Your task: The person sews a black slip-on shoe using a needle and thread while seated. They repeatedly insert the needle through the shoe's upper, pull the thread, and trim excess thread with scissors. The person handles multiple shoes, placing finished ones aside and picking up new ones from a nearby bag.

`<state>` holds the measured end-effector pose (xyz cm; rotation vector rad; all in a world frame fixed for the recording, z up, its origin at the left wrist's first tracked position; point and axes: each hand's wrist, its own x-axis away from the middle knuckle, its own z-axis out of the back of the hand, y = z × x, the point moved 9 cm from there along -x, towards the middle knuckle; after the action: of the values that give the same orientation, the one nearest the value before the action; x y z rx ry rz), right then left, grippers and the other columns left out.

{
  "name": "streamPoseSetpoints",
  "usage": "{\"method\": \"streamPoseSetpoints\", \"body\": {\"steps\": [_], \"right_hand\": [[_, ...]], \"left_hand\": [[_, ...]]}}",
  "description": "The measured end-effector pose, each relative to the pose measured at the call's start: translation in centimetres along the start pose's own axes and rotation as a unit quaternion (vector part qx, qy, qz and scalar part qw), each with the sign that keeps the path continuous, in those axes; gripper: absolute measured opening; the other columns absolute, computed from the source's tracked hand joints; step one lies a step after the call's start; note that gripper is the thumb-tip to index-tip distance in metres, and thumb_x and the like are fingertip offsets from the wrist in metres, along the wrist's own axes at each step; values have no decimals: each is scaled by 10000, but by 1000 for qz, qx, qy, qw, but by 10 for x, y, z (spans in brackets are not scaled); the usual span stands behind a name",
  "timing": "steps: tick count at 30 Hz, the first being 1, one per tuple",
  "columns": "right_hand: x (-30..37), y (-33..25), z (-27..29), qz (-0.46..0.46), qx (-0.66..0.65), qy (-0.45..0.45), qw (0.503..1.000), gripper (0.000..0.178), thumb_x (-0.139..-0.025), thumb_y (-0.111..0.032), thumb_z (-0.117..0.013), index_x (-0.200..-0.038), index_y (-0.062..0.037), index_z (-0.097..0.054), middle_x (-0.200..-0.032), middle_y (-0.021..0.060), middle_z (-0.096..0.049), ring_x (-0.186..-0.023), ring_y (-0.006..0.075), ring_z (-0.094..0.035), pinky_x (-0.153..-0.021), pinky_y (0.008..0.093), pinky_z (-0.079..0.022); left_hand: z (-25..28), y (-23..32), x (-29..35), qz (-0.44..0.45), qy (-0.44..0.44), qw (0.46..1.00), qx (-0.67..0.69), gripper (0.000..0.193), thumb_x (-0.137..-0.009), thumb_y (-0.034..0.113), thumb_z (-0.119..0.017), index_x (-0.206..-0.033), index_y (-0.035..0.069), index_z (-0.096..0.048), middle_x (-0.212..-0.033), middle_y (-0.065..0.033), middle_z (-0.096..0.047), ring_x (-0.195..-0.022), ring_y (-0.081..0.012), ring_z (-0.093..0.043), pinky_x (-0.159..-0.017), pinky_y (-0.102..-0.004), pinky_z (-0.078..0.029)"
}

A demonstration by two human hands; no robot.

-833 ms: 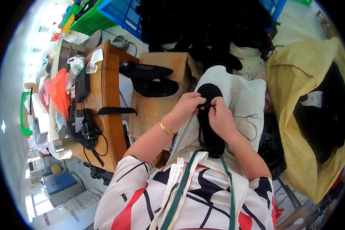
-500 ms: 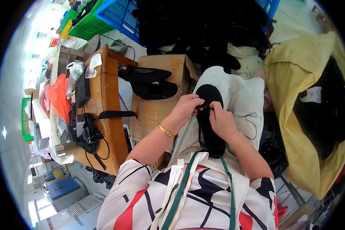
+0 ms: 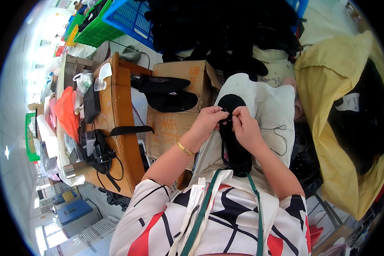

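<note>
The black shoe (image 3: 228,138) lies lengthwise on the pale cloth (image 3: 271,102) over the person's lap, directly under and between the two hands. The fingers meet over the front of its opening, just behind the toe: the left hand (image 3: 208,122) has thumb and forefinger pinching the shoe's upper from the left, and the right hand (image 3: 246,129) has its tips pressed together close beside them, though what lies between those tips is too small to tell. The rounded toe points away from the person and shows beyond the fingers; the heel end sits near the waist. The shoe is plain, dull black and low-cut, with a long narrow opening and a lighter line along its left edge. A dark thread (image 3: 281,144) loops on the cloth to the right. More black shoes (image 3: 170,94) rest on a cardboard box (image 3: 168,128) beside the desk (image 3: 123,89).
</note>
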<state>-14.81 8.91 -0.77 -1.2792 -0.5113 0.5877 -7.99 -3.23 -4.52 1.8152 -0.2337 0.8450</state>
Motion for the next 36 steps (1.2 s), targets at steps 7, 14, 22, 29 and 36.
{"method": "streamPoseSetpoints", "body": {"steps": [7, 14, 22, 29, 36], "right_hand": [[-10, -15, 15, 4, 57, -21, 998, 72, -923, -111, -588, -969, -65, -557, -787, 143, -606, -716, 334, -630, -642, 416, -489], [-31, -31, 13, 123, 80, 93, 985, 104, -927, -139, -596, -912, -45, -555, -845, 106, -597, -706, 284, -608, -619, 380, -482], [-9, 15, 18, -163, -262, -157, 938, 173, -1010, -239, -511, -960, -76, -540, -774, 29, -595, -510, 73, -492, -444, 239, -392], [148, 177, 359, -149, -437, 324, 826, 88, -965, -92, -587, -1047, -79, -556, -730, -62, -449, -535, 37, -386, -418, 166, -283], [295, 202, 594, 20, -107, 548, 829, 58, -910, -18, -569, -857, -12, -590, -712, 50, -484, -648, 148, -506, -724, 313, -534]], "left_hand": [[3, -1, -1, -32, 4, 999, -26, 78, -869, 143, -689, -843, 72, -672, -732, 13, -642, -608, -41, -530, -535, -192, -370], [-9, 8, 1, -90, 7, 994, -59, 93, -893, 137, -663, -843, 60, -679, -715, 14, -641, -582, -27, -518, -505, -180, -367], [-6, 11, 1, -90, 21, 989, -114, 145, -908, 171, -669, -819, 57, -675, -704, 15, -639, -559, -26, -510, -489, -189, -367], [-2, 9, -2, -95, 20, 985, -144, 181, -894, 177, -689, -784, 39, -647, -674, 29, -601, -575, -29, -495, -507, -203, -362], [-11, 18, -2, -110, -15, 981, -157, 199, -892, 181, -702, -820, 10, -630, -708, 14, -592, -671, -52, -551, -597, -239, -444]]}}
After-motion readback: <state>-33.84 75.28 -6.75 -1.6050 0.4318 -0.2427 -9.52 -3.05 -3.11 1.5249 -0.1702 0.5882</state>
